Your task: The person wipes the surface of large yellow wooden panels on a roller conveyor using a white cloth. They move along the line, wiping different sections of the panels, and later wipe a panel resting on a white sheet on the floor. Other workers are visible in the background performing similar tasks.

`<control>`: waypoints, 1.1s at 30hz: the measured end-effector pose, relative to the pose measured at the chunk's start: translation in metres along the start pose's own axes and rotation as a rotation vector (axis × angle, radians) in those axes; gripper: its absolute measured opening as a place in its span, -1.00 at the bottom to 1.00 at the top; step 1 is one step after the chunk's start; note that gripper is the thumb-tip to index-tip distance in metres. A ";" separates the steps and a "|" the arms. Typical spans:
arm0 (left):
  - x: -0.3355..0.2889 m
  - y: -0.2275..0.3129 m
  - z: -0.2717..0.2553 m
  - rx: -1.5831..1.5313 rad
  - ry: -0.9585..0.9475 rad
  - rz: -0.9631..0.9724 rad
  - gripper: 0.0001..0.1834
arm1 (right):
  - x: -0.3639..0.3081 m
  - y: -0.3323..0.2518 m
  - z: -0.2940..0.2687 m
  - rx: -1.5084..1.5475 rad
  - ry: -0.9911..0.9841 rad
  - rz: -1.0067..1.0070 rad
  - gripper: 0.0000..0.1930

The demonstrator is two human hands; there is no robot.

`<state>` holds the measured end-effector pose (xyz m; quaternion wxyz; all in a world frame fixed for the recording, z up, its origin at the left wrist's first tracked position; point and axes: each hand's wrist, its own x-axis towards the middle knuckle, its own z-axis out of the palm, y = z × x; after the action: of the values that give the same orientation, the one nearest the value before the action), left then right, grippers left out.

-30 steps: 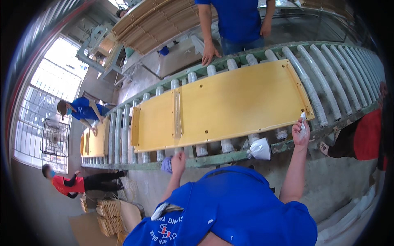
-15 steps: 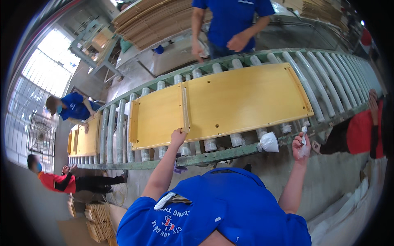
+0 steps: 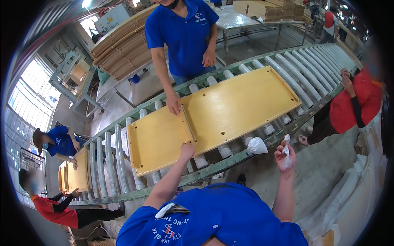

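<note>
A yellow wooden panel (image 3: pixel 240 104) with raised end strips and holes lies slanted on the roller conveyor. A narrow wooden crosspiece (image 3: pixel 189 125) stands across it. My left hand (image 3: pixel 188 151) is closed at the crosspiece's near end, fingertips pinched on it. Raised off to the right, past the conveyor's near edge, my right hand (image 3: pixel 285 159) is closed round a crumpled white plastic bag (image 3: pixel 287 141); its top sticks up above the fingers. Opposite me, a co-worker's hand (image 3: pixel 173 103) touches the panel near the crosspiece's far end.
The green-framed roller conveyor (image 3: pixel 316 82) runs from lower left to upper right. A tied white bag (image 3: pixel 257 146) sits at its near edge. Another yellow panel (image 3: pixel 79 172) lies to the left, with two people beside it. A person in red (image 3: pixel 355 104) is at the right.
The view has shifted, and the panel appears more slanted. The co-worker opposite has reached an arm down to the panel. My left hand stays at the crosspiece; my right still holds the white bag.
</note>
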<state>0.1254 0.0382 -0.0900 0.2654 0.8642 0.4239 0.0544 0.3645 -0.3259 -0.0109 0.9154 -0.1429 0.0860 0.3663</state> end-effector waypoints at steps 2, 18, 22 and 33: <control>0.010 0.034 0.016 -0.086 -0.066 0.002 -0.51 | -0.011 -0.002 -0.001 -0.069 -0.115 0.010 -0.62; -0.106 0.170 -0.030 -1.043 -0.708 0.360 -0.58 | -0.034 0.139 0.068 -0.934 -0.412 -0.282 -0.50; -0.124 0.124 -0.029 -1.031 -0.656 0.330 -0.69 | -0.052 0.176 0.062 -0.986 -0.485 -0.249 -0.48; -0.157 0.123 -0.033 -0.090 0.061 1.020 -0.88 | -0.099 0.160 0.013 -0.967 -0.165 0.089 -0.68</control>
<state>0.1011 -0.1292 0.0208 0.2296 0.9468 -0.0470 0.2204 0.1829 -0.2748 -0.0048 0.7315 -0.5180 -0.1607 0.4133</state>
